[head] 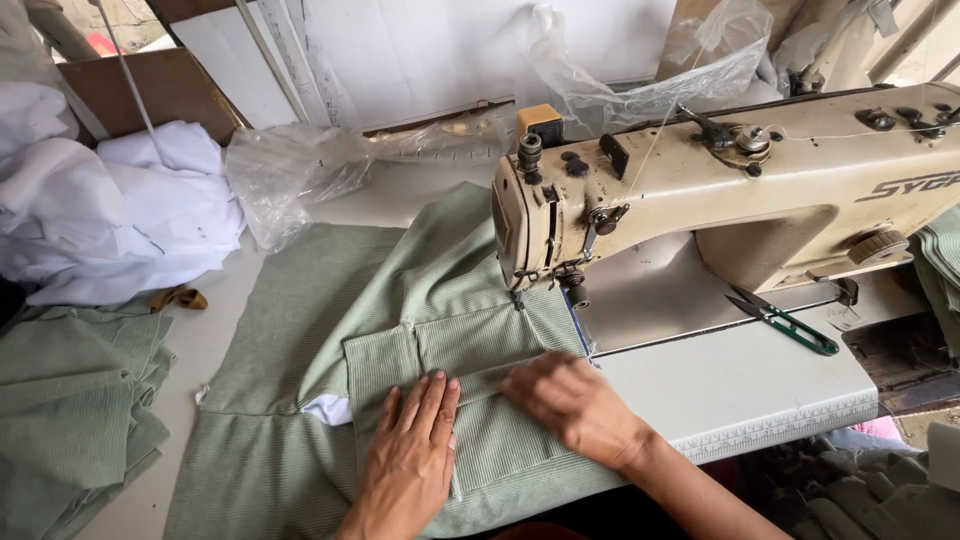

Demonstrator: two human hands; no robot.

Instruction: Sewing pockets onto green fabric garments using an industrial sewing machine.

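Note:
A sage-green ribbed garment (330,310) lies spread on the sewing table, one folded ribbed panel reaching under the needle of a cream industrial sewing machine (700,190). My left hand (412,450) lies flat on the ribbed panel, fingers together and pointing away from me. My right hand (572,402) presses down on the same panel just right of the left, fingers spread toward a fold seam. Neither hand grips anything.
Green-handled thread snips (785,322) lie on the machine bed. A pile of white cloth (110,215) and crumpled clear plastic (290,175) sit at the back left. Stacked green pieces (70,400) lie at the left edge. More green fabric (880,495) lies at lower right.

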